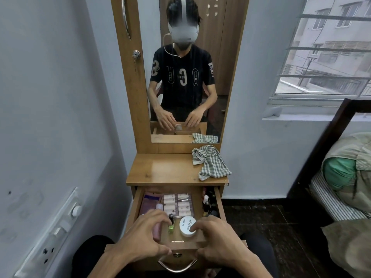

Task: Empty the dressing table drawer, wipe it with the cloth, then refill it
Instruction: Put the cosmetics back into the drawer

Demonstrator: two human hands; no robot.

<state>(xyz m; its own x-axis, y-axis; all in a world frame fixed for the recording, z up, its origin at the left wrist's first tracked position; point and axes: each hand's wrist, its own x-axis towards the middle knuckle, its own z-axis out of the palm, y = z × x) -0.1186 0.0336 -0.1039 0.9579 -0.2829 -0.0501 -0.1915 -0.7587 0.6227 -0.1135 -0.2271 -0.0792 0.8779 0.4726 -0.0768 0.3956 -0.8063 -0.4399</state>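
With the drawer pulled out and still full, the emptying looks to be only starting. The left hand reaches over the near left corner, its fingers curled towards a small green bottle with a dark cap and a pink bottle lying beside it — whether it already pinches either, I cannot tell. The right hand has its fingers bent over the white round tin of nail polish remover, fingertips touching the lid, but a firm grip is not plain.

To do this well, I would lift the upright bottle by its body, not the cap, and take the tin by its rim. The tall bottles packed along the right side could topple, so they are best taken 1 at a time. The flat box of small cards at the far end can come out last.

Everything can go on the wooden table top, which has bare space on the left; the checked cloth lies crumpled at its far right corner, by the mirror. A window and a bed stand to the right.
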